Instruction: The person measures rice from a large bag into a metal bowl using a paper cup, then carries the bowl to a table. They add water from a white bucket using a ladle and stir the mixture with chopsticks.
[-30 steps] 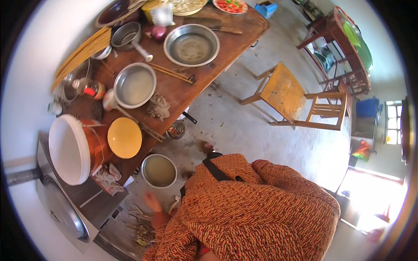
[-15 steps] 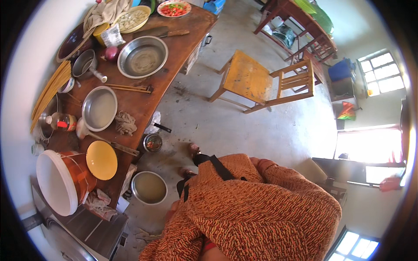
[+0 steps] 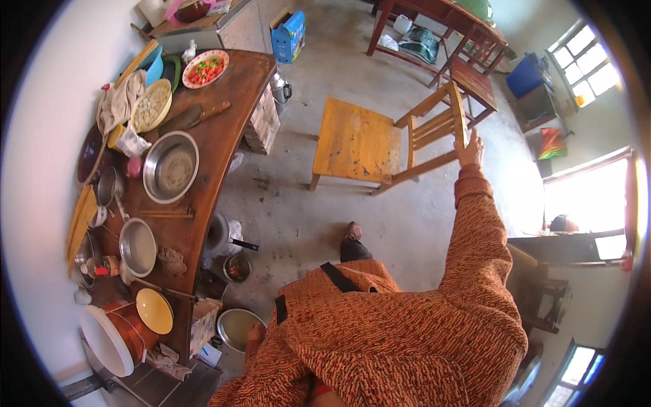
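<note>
My right arm stretches forward to the yellow wooden chair (image 3: 359, 139). At the near end of the chair's top rail, my right hand (image 3: 470, 150) has its fingers extended and apart. It overlaps the rail; whether it presses on it I cannot make out. My left hand (image 3: 256, 332) hangs low beside my body, mostly covered by the orange knitted sleeve. Its visible part lies over the edge of a metal basin (image 3: 234, 327) holding cloudy liquid on the floor. The left fingers do not show clearly.
Along the left runs a wooden table (image 3: 227, 136) with a steel basin (image 3: 171, 167), a cleaver (image 3: 182, 121), a plate of chopped red and green vegetables (image 3: 205, 69) and an orange bucket (image 3: 125, 329). A black-handled pan (image 3: 218, 234) sits below. Farther off stands a red-brown chair (image 3: 472, 80).
My right arm has come out from my side and reached the chair back. My view has shifted, and one foot now shows farther forward.
</note>
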